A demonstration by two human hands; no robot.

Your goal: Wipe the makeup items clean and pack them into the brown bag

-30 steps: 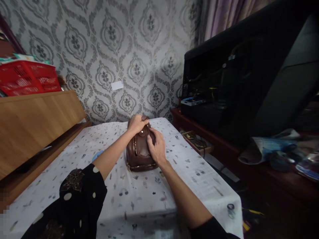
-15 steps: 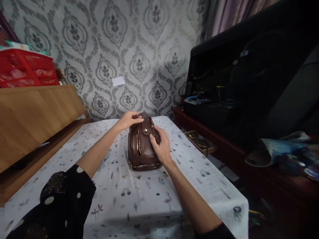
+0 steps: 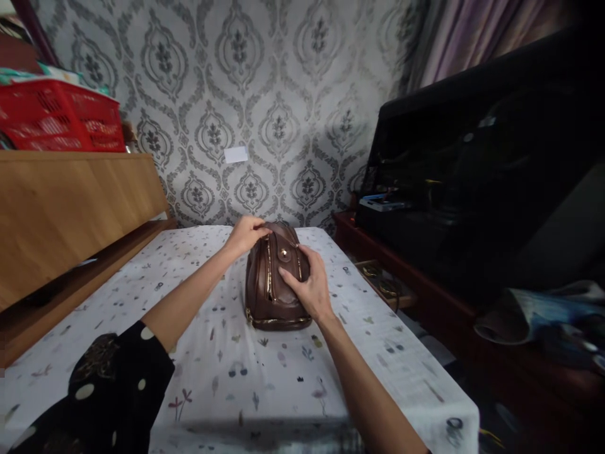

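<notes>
A brown leather bag [image 3: 259, 284] with gold zippers and a round gold stud on its front strap lies on the patterned white cloth. My left hand [image 3: 246, 236] is closed in a pinch at the upter left of the bag, at the top end of the front pocket's zipper [image 3: 269, 277]. The small pull itself is hidden by the fingers. My right hand [image 3: 312, 284] grips the bag's right side, thumb on the front face and fingers along the far right edge.
A white cloth with small prints covers the table [image 3: 227, 378]. At left stands a wooden cabinet [image 3: 80, 208] with a red basket [image 3: 61, 116] on top. A large black screen [image 3: 472, 164] rises at right, and an open drawer [image 3: 380, 280] sits below it. Patterned wallpaper is behind.
The view has shifted slightly. My left hand stays at the zipper's top end; my right thumb and fingers have shifted a little on the bag's front and side.
</notes>
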